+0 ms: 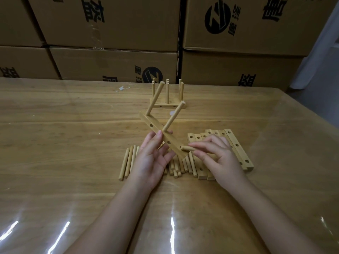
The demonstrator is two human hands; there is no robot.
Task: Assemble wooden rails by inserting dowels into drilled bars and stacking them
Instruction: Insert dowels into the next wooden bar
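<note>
Left fingers [156,141] clamp a tilted bar [155,128] bearing two dowels [155,98]; right fingers [201,145] pinch another dowel [187,148].

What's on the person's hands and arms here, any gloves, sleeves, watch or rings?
Nothing worn. The left hand and right hand are bare, without gloves, and no rings show on the fingers. The left forearm and right forearm are bare to the picture's bottom edge: no sleeves, watch, bands or markings in view.
</note>
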